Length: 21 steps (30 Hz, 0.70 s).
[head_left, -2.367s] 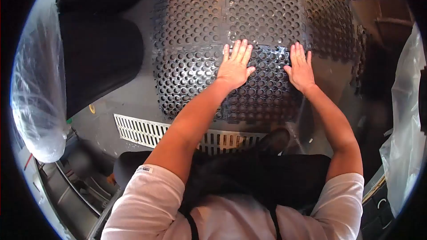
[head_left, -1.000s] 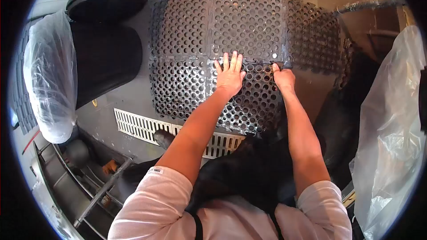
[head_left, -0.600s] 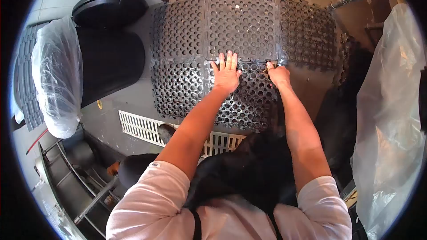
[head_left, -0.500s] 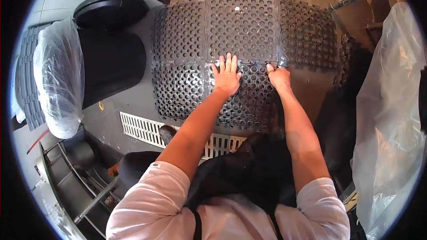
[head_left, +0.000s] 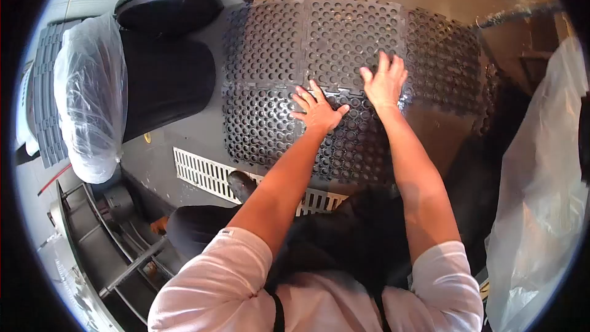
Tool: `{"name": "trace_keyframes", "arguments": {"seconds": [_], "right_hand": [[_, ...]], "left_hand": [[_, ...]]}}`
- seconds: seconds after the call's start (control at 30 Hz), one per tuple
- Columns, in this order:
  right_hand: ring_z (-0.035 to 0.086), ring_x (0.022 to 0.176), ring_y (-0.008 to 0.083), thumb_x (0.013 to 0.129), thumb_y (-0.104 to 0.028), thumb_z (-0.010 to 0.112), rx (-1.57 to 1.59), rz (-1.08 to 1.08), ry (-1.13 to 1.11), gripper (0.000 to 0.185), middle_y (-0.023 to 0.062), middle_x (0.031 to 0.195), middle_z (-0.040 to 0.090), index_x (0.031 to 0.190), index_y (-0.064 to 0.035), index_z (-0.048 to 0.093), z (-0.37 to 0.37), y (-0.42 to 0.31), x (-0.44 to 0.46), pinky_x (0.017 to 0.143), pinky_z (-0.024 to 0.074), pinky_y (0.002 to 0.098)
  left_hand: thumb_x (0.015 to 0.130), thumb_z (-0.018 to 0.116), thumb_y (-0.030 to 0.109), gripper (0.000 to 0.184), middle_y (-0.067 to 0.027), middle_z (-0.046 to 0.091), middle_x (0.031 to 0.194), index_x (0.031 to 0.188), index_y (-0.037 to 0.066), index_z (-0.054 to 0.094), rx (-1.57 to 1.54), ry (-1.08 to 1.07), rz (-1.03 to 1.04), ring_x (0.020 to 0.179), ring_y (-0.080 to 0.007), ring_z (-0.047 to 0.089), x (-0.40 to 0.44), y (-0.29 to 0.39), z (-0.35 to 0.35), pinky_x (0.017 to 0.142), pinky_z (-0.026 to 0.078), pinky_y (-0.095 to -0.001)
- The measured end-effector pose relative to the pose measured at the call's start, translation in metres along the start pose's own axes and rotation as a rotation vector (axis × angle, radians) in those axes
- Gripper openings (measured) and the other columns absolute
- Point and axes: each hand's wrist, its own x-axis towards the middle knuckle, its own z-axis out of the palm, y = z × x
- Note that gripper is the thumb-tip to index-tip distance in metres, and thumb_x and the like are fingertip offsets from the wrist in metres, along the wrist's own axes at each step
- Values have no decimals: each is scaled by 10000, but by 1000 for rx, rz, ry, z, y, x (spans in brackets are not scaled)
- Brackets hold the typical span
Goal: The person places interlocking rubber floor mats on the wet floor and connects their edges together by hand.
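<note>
Five or more perforated mat panels (head_left: 258,124) lie edge to edge on the floor (head_left: 433,138), your hands open over them.
Your right hand (head_left: 385,86) has left the seam corner where its thumb was set — its fingers have uncurled and stand a little apart over the far middle panel (head_left: 353,34), so that corner is probably free of pressure; whether they touch is hard to tell. Your left hand (head_left: 320,114) is spread near the join of the rows, fingers wide, clasping nothing. The panels look like dark rubber — round holes, toothed edges, a wet-looking shine. Nearer you runs a pale slotted drain grate (head_left: 206,173); at left sit a black bin (head_left: 175,80) and crinkled clear plastic (head_left: 89,110).
</note>
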Motion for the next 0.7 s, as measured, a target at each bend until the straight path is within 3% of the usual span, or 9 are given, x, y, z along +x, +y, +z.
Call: {"name": "trace_keyframes", "arguments": {"seconds": [0.07, 0.17, 0.27, 0.37, 0.53, 0.63, 0.7], "right_hand": [[124, 1484, 454, 889, -545, 624, -73, -52, -160, 817, 286, 1580, 192, 1530, -131, 328, 20, -15, 11, 1183, 83, 633], [81, 1507, 421, 955, -521, 535, -195, -14, -227, 747, 276, 1606, 146, 1559, -158, 285, 39, -24, 11, 1183, 48, 636], [88, 1507, 430, 990, -491, 483, -263, -29, -185, 677, 284, 1600, 164, 1564, -193, 285, 51, -23, 13, 1165, 47, 667], [96, 1507, 419, 974, -495, 514, -299, -17, -224, 675, 284, 1601, 162, 1542, -180, 329, 49, -25, 15, 1163, 57, 670], [194, 1453, 481, 951, -470, 555, -262, -87, -186, 618, 312, 1553, 239, 1460, -146, 424, 49, -29, 18, 1106, 114, 736], [150, 1472, 479, 958, -484, 533, -305, -60, -229, 639, 313, 1573, 200, 1484, -153, 388, 47, -32, 23, 1113, 87, 736], [151, 1478, 467, 959, -441, 547, -272, -46, -236, 602, 294, 1586, 190, 1474, -162, 410, 51, -31, 26, 1121, 79, 727]], "left_hand": [[766, 680, 692, 1290, -295, -172, 1606, 1576, 88, -122, -91, -4, -86, 1483, -478, -170, 14, 5, 3, 1079, -6, -773], [780, 665, 693, 1301, -297, -226, 1590, 1560, 74, -171, -198, -12, -187, 1465, -481, -227, 29, 17, 7, 1063, -22, -785], [799, 662, 668, 1281, -308, -270, 1569, 1555, 80, -191, -267, -49, -243, 1440, -506, -265, 33, 19, 5, 1048, -38, -796], [816, 667, 640, 1261, -312, -267, 1568, 1555, 85, -192, -284, -99, -304, 1436, -510, -269, 40, 24, 0, 1049, -39, -794], [873, 645, 578, 1202, -342, -324, 1526, 1534, 118, -248, -339, -137, -413, 1389, -579, -294, 58, 32, 1, 1049, -5, -798], [761, 742, 638, 1397, -392, -374, 1466, 1494, 108, -322, -428, -257, -283, 1321, -618, -360, 54, 18, -10, 1003, -27, -827], [668, 856, 572, 1527, -395, -382, 1458, 1478, 80, -342, -350, -265, -313, 1318, -619, -362, 52, 25, -16, 1003, -26, -826]]}}
